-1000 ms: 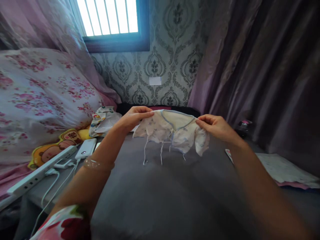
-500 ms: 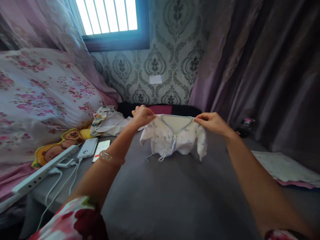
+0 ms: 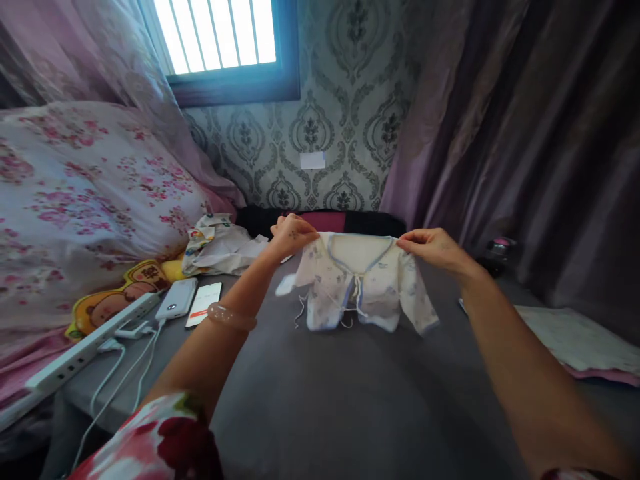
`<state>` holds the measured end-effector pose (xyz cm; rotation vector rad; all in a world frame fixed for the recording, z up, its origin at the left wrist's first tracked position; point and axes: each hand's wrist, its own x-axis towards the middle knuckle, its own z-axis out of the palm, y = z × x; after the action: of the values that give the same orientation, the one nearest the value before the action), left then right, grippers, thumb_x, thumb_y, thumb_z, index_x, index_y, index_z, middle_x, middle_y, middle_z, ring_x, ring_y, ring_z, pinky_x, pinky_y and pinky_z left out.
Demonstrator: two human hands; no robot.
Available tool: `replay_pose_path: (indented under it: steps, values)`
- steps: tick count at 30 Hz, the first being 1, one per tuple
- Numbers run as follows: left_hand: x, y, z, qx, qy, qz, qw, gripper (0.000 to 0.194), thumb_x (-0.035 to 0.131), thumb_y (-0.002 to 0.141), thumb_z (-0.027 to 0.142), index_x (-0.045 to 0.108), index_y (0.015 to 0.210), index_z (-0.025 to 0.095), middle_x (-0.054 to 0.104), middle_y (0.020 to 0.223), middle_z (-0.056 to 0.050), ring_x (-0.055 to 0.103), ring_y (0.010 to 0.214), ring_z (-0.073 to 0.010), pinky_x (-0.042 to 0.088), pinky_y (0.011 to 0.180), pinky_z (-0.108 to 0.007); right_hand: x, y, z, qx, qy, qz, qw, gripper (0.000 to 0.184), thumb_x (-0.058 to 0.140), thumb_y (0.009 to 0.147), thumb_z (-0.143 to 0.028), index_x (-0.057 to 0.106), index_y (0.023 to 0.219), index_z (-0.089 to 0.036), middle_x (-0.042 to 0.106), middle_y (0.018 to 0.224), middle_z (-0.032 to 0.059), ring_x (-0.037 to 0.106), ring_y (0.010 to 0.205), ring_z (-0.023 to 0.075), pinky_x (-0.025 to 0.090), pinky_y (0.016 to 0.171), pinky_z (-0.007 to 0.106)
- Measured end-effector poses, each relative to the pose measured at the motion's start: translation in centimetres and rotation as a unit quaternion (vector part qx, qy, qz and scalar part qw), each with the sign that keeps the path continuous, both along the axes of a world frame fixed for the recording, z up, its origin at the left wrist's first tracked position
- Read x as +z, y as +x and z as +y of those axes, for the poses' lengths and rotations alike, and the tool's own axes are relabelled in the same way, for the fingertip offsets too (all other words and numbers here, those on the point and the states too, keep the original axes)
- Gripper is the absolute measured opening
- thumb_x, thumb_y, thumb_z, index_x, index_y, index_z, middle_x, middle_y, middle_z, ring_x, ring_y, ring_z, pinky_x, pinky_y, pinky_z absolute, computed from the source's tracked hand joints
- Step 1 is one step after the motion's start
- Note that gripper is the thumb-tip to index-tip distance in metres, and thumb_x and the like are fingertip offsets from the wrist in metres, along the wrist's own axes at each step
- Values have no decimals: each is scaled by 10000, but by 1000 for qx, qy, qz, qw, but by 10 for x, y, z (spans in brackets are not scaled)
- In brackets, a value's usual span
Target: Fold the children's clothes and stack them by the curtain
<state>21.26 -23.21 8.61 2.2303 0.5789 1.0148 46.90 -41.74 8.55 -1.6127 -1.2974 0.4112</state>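
Note:
A small white baby shirt (image 3: 325, 287) with a pale print, blue edging and tie strings is spread between my hands above the grey bed sheet (image 3: 340, 400). My left hand (image 3: 295, 235) pinches its left shoulder, fingers closed on the cloth. At the opposite shoulder, my right hand (image 3: 434, 247) grips the fabric between thumb and fingers. The sleeves hang out to both sides, and the strings dangle at the front and left. Whether the lower hem touches the sheet I cannot tell.
On the left lie a power strip (image 3: 95, 340) with cables, a white power bank (image 3: 176, 300), a phone (image 3: 204, 303) and a yellow cartoon cushion (image 3: 107, 303). Crumpled white cloth (image 3: 225, 250) sits behind them. Folded cloths (image 3: 575, 340) rest at right, near a dark curtain (image 3: 540, 147).
The baby shirt has swung down and opened out flatter, its hem lower and sleeves spread wider. Both hands have shifted slightly right, still holding the shoulders.

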Motion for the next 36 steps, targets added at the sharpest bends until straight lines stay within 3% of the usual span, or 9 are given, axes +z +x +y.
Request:
replay_pose_path:
  steps: [2,5,8,12,20,26,31,34,36]
  values:
    - [1,2,-1,-7,2,-10,1000,169,714,691,347,722,703,178,646,797,-51,567,879,-194,451,762,-302,0,2,1,24,-11,-4,1000,452,736,610,-585,723,845,-199,702,781,27,619,708,163,485,657,281]
    - [1,5,0,-63,-54,-9,997,231,679,726,402,726,762,179,653,767,-36,582,768,-161,460,706,-285,2,5,2,40,-35,-10,999,443,704,648,-583,726,884,-208,706,811,26,622,726,164,486,666,285]
    - [0,8,3,-53,-69,-17,996,212,725,673,372,716,718,165,656,728,-33,594,731,-153,464,690,-276,5,7,2,8,-27,-47,998,399,720,629,-561,728,781,-193,692,753,19,611,716,160,472,662,275]
    - [-6,10,9,-76,-105,-30,991,255,687,721,388,719,808,151,683,754,-52,612,727,-151,475,681,-278,6,10,1,47,-35,-25,998,394,692,661,-560,731,829,-206,693,778,14,612,707,150,473,648,271]
    - [-16,17,19,17,-52,0,998,263,655,714,369,723,803,132,665,680,-26,569,605,-115,411,535,-207,-4,16,14,-16,8,-80,997,361,673,674,-530,721,776,-188,685,721,13,589,653,138,442,596,254]
    - [-17,26,19,57,-29,31,997,215,618,752,330,706,791,138,607,551,8,520,460,-82,392,463,-184,-9,10,21,-140,-4,-177,974,242,620,761,-419,702,787,-193,640,565,-18,621,538,144,439,566,251]
    - [-22,31,10,58,-74,23,995,199,588,799,310,666,835,130,564,453,21,516,373,-89,417,426,-183,-17,-5,30,-167,2,-81,983,186,597,809,-362,632,793,-181,673,673,19,651,495,153,467,484,240]
    - [-27,35,3,77,-102,-17,992,193,591,806,302,648,857,126,592,506,9,543,390,-94,432,429,-183,-26,-9,36,-175,46,-29,983,253,604,805,-423,625,838,-173,686,745,63,673,559,185,488,453,254]
    - [-30,37,-2,93,-104,-44,989,197,583,813,304,650,874,129,613,584,-3,574,445,-98,452,458,-187,-32,-13,38,-195,83,-52,976,276,586,813,-439,638,864,-172,686,743,67,680,616,198,515,509,276]
